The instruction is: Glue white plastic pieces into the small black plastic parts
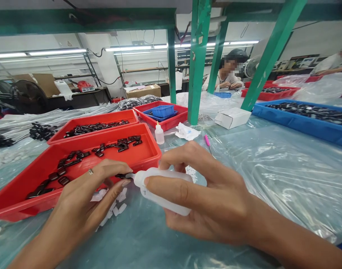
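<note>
Single head-worn cam, looks forward and down from the person's eye level, close over both hands at the near edge of the plastic-covered surface (271, 168), far benches and green posts (197, 63) filling the top.

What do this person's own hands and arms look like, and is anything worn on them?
Both forearms are bare, with no sleeves, gloves or watch in view. The left hand wears a thin metal ring on one finger. The right hand shows no ring. The nails look short and unpainted.
</note>
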Tool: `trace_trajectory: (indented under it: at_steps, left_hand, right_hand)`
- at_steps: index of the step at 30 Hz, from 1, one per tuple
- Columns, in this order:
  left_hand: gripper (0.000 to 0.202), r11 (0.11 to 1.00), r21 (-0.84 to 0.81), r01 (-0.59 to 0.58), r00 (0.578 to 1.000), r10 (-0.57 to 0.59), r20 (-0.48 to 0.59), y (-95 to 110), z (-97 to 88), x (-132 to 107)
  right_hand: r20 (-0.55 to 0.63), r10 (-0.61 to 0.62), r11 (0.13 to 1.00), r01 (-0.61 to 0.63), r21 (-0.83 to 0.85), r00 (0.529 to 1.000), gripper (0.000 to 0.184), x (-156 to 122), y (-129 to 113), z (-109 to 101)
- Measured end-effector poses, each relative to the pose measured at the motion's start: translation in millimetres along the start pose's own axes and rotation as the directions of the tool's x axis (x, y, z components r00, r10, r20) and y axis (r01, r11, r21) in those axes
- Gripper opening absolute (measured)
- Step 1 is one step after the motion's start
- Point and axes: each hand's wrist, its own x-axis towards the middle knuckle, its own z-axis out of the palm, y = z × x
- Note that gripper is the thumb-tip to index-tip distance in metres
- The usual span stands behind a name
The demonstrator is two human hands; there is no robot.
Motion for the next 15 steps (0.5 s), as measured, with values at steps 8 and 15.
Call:
trace_trajectory:
  at_steps: [8, 15]
  left_hand:
    - [0.019, 1.000, -0.027, 0.005, 1.000, -0.005, -0.004, 0.2, 1.0, -3.0]
    - [0.015, 0.995, -0.067, 0.075, 0.997, -0.076, -0.009, -3.4, 0.3, -5.2]
  right_hand:
    - [0.003, 0.030, 0.999, -0.030, -0.026, 1.000, 0.028, 1.1, 0.7, 2.2]
    - [-0.112, 0.156, 0.984, -0.145, 0.104, 0.981, 0.034, 9.8, 9.5, -3.1]
